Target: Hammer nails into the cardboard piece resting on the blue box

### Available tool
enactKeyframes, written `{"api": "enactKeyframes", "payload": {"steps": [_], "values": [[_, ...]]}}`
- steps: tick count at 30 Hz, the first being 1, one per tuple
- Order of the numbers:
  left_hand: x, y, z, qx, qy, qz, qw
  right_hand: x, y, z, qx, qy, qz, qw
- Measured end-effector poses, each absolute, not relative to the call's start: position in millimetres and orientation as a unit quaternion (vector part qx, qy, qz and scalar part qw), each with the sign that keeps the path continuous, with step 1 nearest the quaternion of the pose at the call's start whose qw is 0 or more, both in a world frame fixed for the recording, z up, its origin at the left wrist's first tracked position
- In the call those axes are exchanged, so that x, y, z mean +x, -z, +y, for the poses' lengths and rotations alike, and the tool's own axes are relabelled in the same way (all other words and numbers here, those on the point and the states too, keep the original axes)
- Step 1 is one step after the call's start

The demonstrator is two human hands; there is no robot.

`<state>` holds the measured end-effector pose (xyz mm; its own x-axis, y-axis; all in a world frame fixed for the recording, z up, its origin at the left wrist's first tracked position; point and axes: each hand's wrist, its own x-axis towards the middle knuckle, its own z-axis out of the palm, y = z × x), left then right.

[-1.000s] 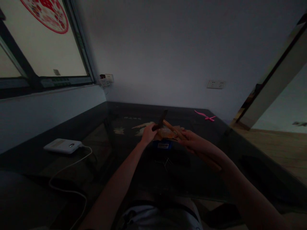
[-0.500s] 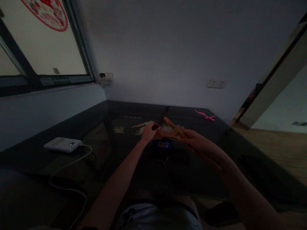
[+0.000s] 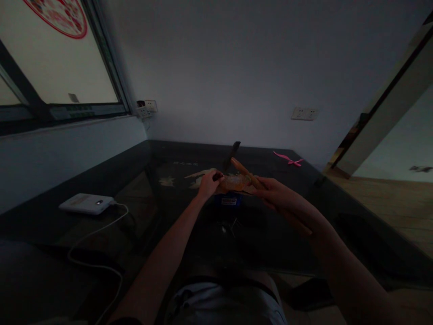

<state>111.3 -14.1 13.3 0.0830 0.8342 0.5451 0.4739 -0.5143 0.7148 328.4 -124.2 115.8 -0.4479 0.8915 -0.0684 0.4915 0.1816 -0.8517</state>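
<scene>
So, far left, a white device point(image 3: 87, 204) is being trailed by a white cable point(image 3: 98, 227) on the dark tabletop point(image 3: 189, 243). The left arm is being held out long and nearly straight, and the left hand point(image 3: 208, 184) is being kept low with the fingers curled inward at the left end of an amber, see-through thing point(image 3: 236, 183). Whether anything's actually being pinched there can't be told, too dark. The amber thing is being seen mid-table, just above a blue box point(image 3: 229, 200), with thin metal bits point(image 3: 233, 227) lying nearer. A wooden-handled hammer point(image 3: 247, 175) is being gripped by the right hand point(image 3: 275, 193), fingers wrapped round, wrist bent, handle slanting up-left, butt end running back under the forearm. Further right, a pink ribbon point(image 3: 288, 159) is lying near the far edge.
</scene>
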Motion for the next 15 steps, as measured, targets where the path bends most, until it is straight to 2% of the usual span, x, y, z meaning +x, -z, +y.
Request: {"api": "enactKeyframes", "payload": {"steps": [6, 12, 15], "values": [[111, -8, -10, 0.707, -0.516, 0.443, 0.195, 337, -94, -129, -0.422, -0.499, -0.681, 0.33], [106, -16, -11, 0.721, -0.516, 0.401, 0.233, 339, -42, -128, -0.254, -0.607, -0.589, 0.47], [99, -32, -24, 0.726, -0.531, 0.4, 0.176, 340, -29, -129, -0.208, -0.625, -0.556, 0.507]]}}
